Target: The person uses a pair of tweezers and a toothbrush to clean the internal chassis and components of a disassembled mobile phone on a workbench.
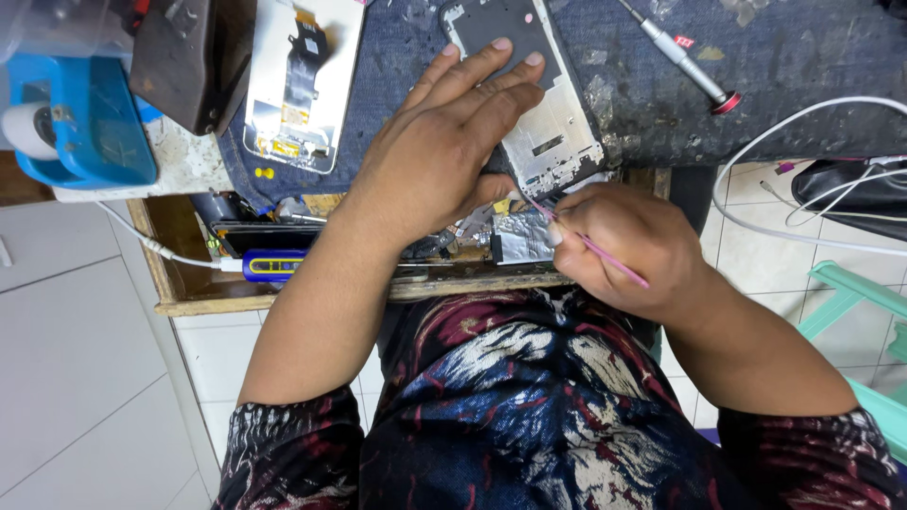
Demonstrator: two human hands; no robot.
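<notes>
Left hand [444, 142] flat on phone frame [553, 132], half hidden; right hand [619, 241] clamped around thin pink tool [605, 255].

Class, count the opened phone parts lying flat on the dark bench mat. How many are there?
2. A phone frame lies under the left hand, beside the right hand holding a thin pink tool. A screen panel lies further left. Others may be hidden.

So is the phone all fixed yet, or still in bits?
Still in bits. Done: the white screen panel lies apart. In hand: the left hand presses the open grey phone frame while the right hand works a thin pink tool at its edge. Left: nothing is reassembled.
</notes>
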